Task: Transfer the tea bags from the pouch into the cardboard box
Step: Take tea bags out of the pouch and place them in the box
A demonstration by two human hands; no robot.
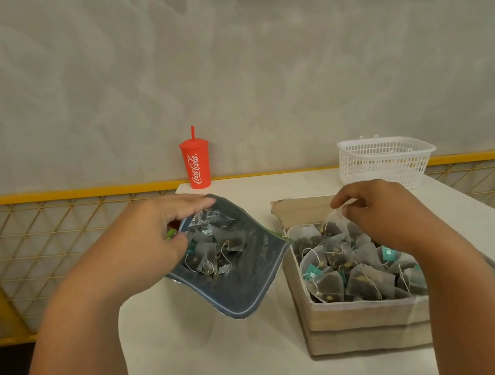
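A silver-lined pouch (247,286) lies open on the white table, mouth toward me, with several pyramid tea bags (213,249) inside. My left hand (149,242) grips the pouch's far left rim, holding the mouth open. To the right stands an open cardboard box (360,321) filled with several tea bags (356,270) with strings and teal tags. My right hand (393,214) hovers over the box's far end, fingertips pinched on a tea bag (332,226) by its top, the bag hanging down among the others in the box.
A red Coca-Cola cup with a straw (196,166) stands at the table's back edge. A white plastic basket (385,161) sits behind the box at the back right. A yellow mesh railing (38,223) runs behind the table.
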